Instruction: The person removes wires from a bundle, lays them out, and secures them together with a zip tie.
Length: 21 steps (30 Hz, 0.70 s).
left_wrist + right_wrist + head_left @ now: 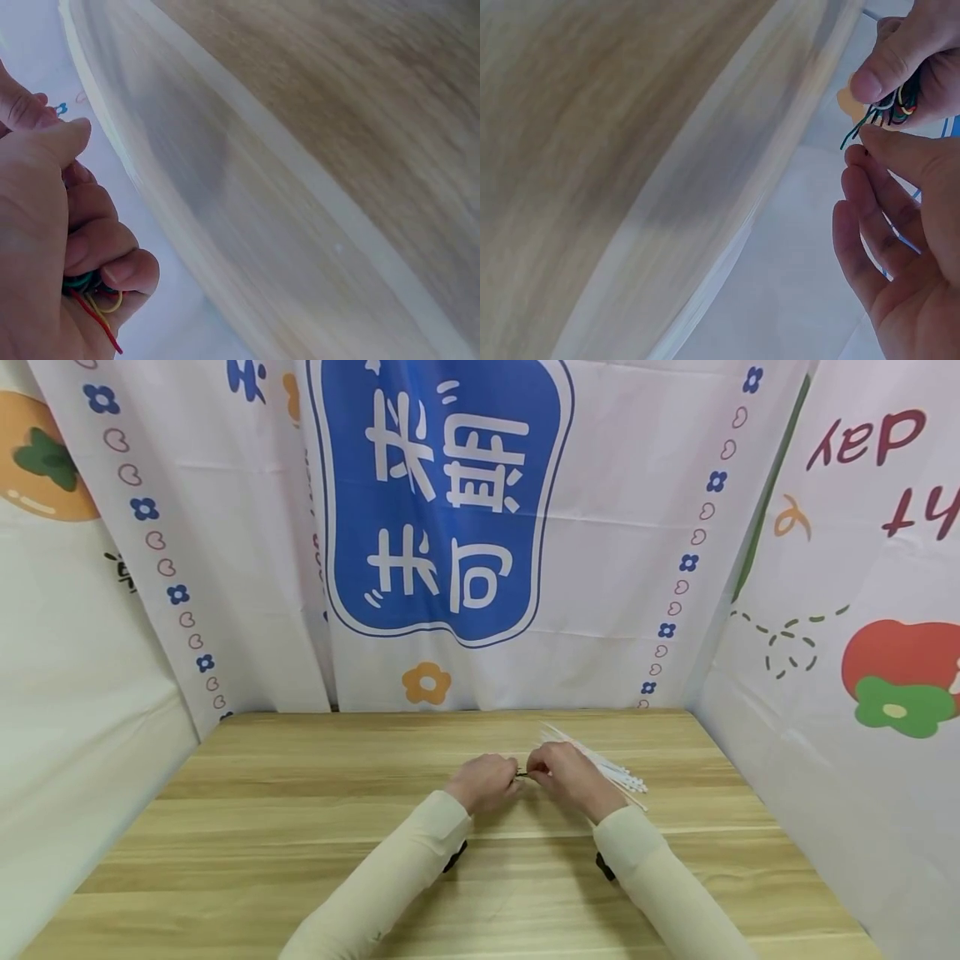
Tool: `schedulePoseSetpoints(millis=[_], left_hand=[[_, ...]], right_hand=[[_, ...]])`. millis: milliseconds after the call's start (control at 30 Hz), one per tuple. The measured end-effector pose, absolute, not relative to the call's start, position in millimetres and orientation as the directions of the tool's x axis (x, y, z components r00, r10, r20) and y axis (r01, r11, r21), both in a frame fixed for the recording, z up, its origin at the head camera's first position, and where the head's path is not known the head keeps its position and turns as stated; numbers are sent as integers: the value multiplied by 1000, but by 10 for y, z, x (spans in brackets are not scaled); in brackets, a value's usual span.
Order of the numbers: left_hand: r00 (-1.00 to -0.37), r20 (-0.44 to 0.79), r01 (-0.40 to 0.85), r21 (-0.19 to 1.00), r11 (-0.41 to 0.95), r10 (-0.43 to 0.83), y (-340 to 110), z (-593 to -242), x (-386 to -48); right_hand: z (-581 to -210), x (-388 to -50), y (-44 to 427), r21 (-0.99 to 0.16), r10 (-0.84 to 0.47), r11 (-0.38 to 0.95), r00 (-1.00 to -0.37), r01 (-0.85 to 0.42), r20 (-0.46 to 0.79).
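One bundle of thin wires (pixel 909 99), clamped in the left hand (pixel 483 781), w/ the right hand (pixel 568 774) just beside it pinching at the tips, thumb vs index. Hands are above the wood table (pixel 300 827), right of its middle, sleeves pulled down to the wrists.

Head cam barely helps w/ the wires tbh, you get a short dark strand bridging the 2 hands & that's abt it. R wrist cam is way better: dark, red, green & pale strands poke out past the left thumb, a green end sticking out furthest, and the right hand's other fingers are loosely bent, spread & off the wires. L wrist cam gives the opposite end: fingers curled tight, green coils in the fist, red + yellow bits hanging out by the pinky. Can't tell from there what the thumb side is doing w/ the strands.

Only the head cam gets the white cable ties (pixel 621 774) btw, fanned out on the table just beyond/right of the right hand. Same cam has the white curtain (pixel 637 460) behind, w/ a big blue panel (pixel 444 510) on it.
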<state>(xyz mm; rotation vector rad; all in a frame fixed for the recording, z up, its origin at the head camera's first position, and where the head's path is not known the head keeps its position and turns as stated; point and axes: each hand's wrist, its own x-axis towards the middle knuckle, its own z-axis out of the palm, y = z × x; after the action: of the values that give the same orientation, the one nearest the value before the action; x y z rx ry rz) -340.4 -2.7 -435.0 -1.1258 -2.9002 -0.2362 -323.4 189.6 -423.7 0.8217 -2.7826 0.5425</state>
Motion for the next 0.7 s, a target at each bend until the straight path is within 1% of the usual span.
schedulePoseSetpoints(millis=[200,333,500,700], left_hand=[[-724,97,690,79,720,683,-58,-4350,-3389],[-718,105,696,60,716,688,-94,-4346,-3358],[-729,88,684,68,726,678,-144,-4336,-3319],[-723,92,691,86,717,685,-227,-4336,-3290]], right_hand=[[-4270,-3218,1858,-259,-531,761,-800,-595,279],[-4285,-3203,1798,-252,-511,779,-815,-573,273],[-4283,-3184,1721,-245,-477,810,-842,-533,252],[-4271,-3158,1658,-208,-480,814,-829,-543,285]])
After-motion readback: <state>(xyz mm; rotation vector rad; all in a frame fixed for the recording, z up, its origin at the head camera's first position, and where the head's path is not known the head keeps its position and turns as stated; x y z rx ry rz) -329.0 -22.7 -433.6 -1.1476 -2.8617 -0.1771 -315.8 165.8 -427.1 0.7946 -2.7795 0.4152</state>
